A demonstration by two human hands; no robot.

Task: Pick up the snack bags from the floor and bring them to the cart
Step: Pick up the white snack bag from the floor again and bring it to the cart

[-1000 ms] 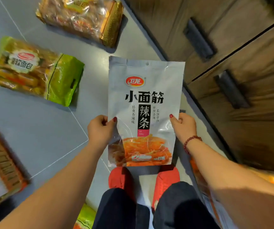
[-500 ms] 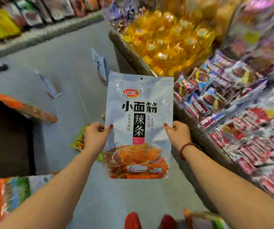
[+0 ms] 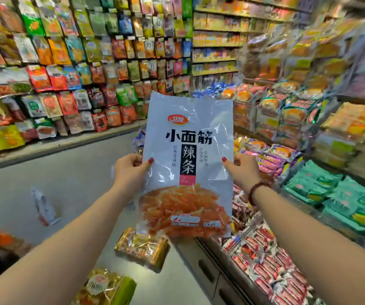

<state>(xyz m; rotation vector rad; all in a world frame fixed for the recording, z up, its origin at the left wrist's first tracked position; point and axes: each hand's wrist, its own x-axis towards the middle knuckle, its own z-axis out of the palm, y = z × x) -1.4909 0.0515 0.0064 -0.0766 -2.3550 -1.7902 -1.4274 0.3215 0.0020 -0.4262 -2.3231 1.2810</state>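
Observation:
I hold a white snack bag (image 3: 188,159) with black Chinese lettering and orange strips in its clear lower window upright in front of me. My left hand (image 3: 129,170) pinches its left edge and my right hand (image 3: 242,170) pinches its right edge, both at mid height. On the grey floor below lie a gold-edged clear snack bag (image 3: 142,247), a green-edged bag (image 3: 106,287) and a white bag (image 3: 43,205) further left. No cart is in view.
A display counter (image 3: 201,263) with wooden drawers runs along the right, piled with packaged snacks (image 3: 265,260). Wall shelves of hanging snack packs (image 3: 67,73) fill the left and back. The grey aisle floor (image 3: 71,183) stretches ahead on the left.
My view has swung up from the floor to the store aisle and shelves. The white bag stays held in both hands, now raised at chest height.

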